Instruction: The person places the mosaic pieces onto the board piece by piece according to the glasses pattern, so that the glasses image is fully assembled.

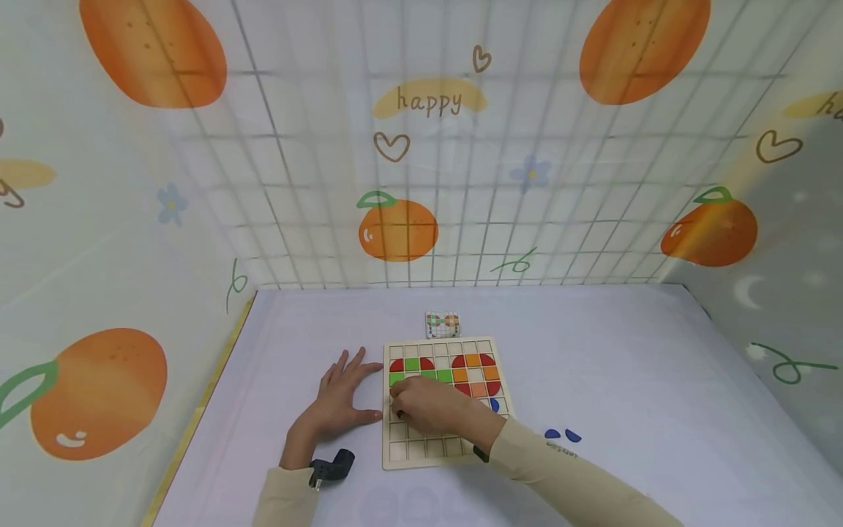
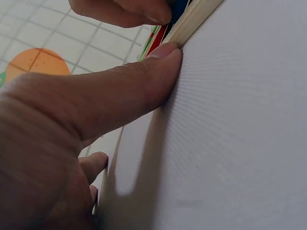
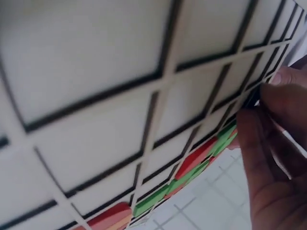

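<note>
A wooden grid board (image 1: 398,455) lies on the table with red, green and orange pieces in several of its upper cells. My left hand (image 1: 337,399) is at the board's left side, thumb and fingers spread. In the left wrist view its thumb (image 2: 158,76) touches the board's edge. My right hand (image 1: 431,406) reaches across the board to its left columns, fingers bent. Between its fingertips is a small blue piece (image 2: 178,10), mostly hidden by the fingers; it looks dark in the right wrist view. Another blue piece (image 1: 495,404) sits in a right-hand cell.
Two blue half-round pieces (image 1: 573,435) lie on the table right of the board. A small pattern card (image 1: 443,325) sits just behind the board. A patterned curtain (image 1: 316,168) surrounds the table at the back and sides.
</note>
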Demonstrator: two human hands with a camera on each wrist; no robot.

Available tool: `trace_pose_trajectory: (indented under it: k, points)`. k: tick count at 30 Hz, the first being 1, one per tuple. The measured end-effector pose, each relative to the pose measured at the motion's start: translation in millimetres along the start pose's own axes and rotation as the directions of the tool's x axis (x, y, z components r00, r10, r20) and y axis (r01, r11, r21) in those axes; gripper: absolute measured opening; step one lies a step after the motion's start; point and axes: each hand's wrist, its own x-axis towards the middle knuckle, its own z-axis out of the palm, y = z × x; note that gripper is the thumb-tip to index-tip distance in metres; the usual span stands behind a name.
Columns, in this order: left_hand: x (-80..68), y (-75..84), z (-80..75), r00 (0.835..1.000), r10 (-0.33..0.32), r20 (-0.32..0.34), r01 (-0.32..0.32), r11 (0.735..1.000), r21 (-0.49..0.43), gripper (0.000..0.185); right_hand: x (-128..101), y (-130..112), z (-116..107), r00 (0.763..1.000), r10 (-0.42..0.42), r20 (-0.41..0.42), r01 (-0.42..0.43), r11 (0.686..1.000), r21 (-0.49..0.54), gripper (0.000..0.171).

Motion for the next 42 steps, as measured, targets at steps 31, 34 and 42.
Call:
trace_pose_trajectory:
  k: [31,34,42]
  points:
    - [4.4,0.4,4.0,1.0,-0.015,0.0,0.015,1.0,0.018,0.079,-10,9,1,0.999,0.014,-0.03,-0.01,0.992,0.122,0.014]
    - [3.6,-0.4,3.3,0.999,-0.031,-0.007,0.031,0.999,0.027,0.08,-16,11,-4,0.997,0.043,-0.058,-0.034,0.988,0.148,0.013]
    - [2.6,-1.3,4.5,0.998,-0.055,-0.019,0.055,0.998,0.033,0.081,-84,31,-10,0.955,0.25,-0.158,-0.214,0.953,0.213,0.016]
